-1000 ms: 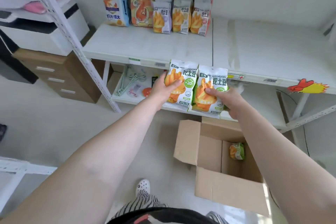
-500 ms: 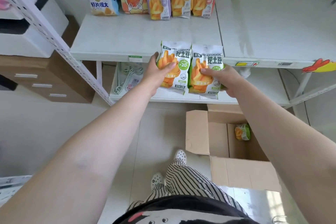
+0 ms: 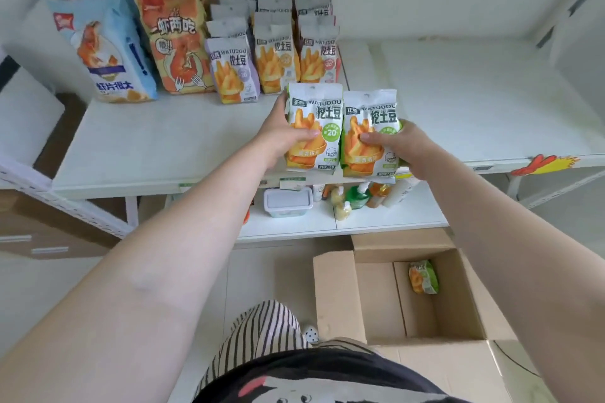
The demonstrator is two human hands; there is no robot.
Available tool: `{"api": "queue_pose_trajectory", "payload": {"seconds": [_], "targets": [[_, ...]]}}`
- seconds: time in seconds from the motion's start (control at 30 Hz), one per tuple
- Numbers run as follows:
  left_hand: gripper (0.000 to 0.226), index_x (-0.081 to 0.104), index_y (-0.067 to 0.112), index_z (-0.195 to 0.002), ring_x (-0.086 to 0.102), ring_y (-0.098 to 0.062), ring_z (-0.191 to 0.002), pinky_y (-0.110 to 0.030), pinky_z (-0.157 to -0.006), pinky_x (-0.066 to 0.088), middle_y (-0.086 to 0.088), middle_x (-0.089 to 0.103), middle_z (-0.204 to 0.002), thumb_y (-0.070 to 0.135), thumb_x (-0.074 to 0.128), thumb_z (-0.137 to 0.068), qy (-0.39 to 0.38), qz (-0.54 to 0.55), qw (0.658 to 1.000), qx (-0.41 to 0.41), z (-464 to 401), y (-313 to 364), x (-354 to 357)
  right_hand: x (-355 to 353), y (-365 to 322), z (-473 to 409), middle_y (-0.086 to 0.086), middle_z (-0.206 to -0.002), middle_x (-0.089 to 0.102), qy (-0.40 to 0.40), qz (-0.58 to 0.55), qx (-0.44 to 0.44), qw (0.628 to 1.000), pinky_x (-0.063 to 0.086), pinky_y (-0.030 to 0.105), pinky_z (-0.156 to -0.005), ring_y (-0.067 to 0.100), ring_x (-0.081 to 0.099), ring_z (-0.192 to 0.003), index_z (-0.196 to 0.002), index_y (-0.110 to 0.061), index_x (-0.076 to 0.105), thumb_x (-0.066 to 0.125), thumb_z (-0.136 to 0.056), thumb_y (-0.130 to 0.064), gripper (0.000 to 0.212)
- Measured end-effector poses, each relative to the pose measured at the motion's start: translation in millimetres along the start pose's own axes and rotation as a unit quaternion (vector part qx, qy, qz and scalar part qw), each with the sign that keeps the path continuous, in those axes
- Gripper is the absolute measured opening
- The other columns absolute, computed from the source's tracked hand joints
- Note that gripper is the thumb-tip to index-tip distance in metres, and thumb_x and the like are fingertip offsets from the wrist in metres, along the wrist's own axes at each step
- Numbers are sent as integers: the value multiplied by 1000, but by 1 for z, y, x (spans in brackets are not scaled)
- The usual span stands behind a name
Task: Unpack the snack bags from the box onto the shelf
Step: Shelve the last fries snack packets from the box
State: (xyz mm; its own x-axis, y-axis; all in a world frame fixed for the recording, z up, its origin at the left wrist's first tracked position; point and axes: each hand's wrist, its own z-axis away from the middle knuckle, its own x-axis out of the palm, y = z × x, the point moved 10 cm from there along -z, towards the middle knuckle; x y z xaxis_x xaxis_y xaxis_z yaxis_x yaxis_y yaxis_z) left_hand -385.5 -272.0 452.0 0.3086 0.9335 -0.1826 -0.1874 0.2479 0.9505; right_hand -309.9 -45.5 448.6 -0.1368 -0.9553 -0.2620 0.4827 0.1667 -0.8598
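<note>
My left hand (image 3: 281, 134) grips a green-and-white fries snack bag (image 3: 319, 101) upright above the front of the white shelf (image 3: 163, 147). My right hand (image 3: 402, 147) grips a matching bag (image 3: 376, 108) right beside it, the two bags touching. Below on the floor stands the open cardboard box (image 3: 337, 298), with one green snack bag (image 3: 423, 276) lying against its far inner wall. Rows of similar small fries bags (image 3: 275, 56) stand at the back of the shelf.
A blue shrimp-chip bag (image 3: 108, 52) and an orange one (image 3: 176, 39) stand at the shelf's back left. The shelf's right half (image 3: 474, 101) is bare. On the lower shelf sit a lidded tub (image 3: 288, 203) and small bottles (image 3: 357, 196). My striped trouser leg (image 3: 265, 327) is beside the box.
Both hands have lifted the two bags from in front of the shelf's edge to above its surface. The view has risen and moved closer to the shelf.
</note>
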Motion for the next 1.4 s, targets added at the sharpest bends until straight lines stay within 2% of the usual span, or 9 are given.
{"api": "queue_pose_trajectory", "payload": {"seconds": [0.17, 0.3, 0.47, 0.6, 0.77, 1.03, 1.1, 1.27, 1.4], "targets": [[84, 13, 25, -152, 40, -19, -134, -31, -104, 34, 1, 36, -152, 38, 67, -87, -57, -29, 998, 28, -52, 41, 41, -44, -3, -26, 3, -102, 73, 56, -32, 3, 998, 60, 36, -71, 21, 73, -85, -119, -14, 59, 89, -66, -28, 62], [81, 17, 20, -151, 37, -21, -137, -31, -106, 33, -1, 35, -152, 33, 66, -89, -31, -57, 996, 56, -86, 60, 56, -63, -7, -44, -1, -93, 70, 93, -57, -3, 994, 55, 28, -58, 14, 69, -77, -112, -15, 58, 86, -71, -23, 50], [80, 20, 14, -149, 38, -18, -134, -26, -102, 30, -1, 39, -149, 26, 70, -87, -3, -64, 996, 64, -130, 65, 62, -81, -6, -70, 0, -97, 70, 136, -96, -20, 986, 55, 30, -66, 15, 70, -82, -108, -19, 58, 87, -70, -18, 48], [58, 39, 9, -136, 51, -17, -118, -24, -92, 37, 3, 54, -129, 19, 69, -88, -34, -78, 995, 55, -162, 57, 67, -70, 0, -82, 2, -99, 74, 78, -125, -71, 987, 58, 36, -75, 23, 71, -89, -107, -23, 62, 86, -64, -5, 53], [54, 50, 9, -136, 52, -20, -122, -26, -96, 40, -4, 56, -134, 24, 69, -88, -60, -142, 986, 62, -183, 52, 62, -14, 6, -100, 5, -107, 73, -19, -111, -98, 989, 57, 40, -87, 24, 69, -100, -117, -22, 61, 84, -65, 5, 63], [25, 52, 13, -106, 57, -18, -102, -28, -81, 40, -1, 62, -114, 4, 63, -84, -123, -421, 859, 263, -173, 109, 69, 19, 9, -120, 1, -104, 61, 26, -94, -110, 989, 56, 22, -68, 11, 62, -89, -116, -13, 41, 85, -65, 4, 69], [13, 57, 14, -102, 54, -17, -104, -26, -81, 38, 0, 61, -114, 14, 61, -90, -158, -453, 837, 263, -171, 111, 74, 18, 10, -125, -2, -102, 55, 48, -86, -120, 988, 52, 17, -65, 8, 58, -89, -113, -14, 35, 86, -64, 5, 73], [22, 67, 27, -87, 50, -14, -109, -30, -93, 38, 8, 58, -107, 40, 79, -73, -238, -492, 809, 217, -162, 100, 87, 21, 10, -131, 2, -130, 44, 57, -102, -132, 984, 55, 21, -77, 6, 57, -106, -142, -20, 22, 88, -64, 1, 104], [19, 65, 26, -80, 51, -22, -117, -38, -97, 41, -3, 57, -124, 34, 80, -73, -182, -529, 794, 237, -159, 96, 87, 30, 11, -133, 1, -143, 35, 37, -46, -139, 989, 48, 42, -103, 15, 44, -132, -151, -28, 16, 99, -42, -33, 138]]}}
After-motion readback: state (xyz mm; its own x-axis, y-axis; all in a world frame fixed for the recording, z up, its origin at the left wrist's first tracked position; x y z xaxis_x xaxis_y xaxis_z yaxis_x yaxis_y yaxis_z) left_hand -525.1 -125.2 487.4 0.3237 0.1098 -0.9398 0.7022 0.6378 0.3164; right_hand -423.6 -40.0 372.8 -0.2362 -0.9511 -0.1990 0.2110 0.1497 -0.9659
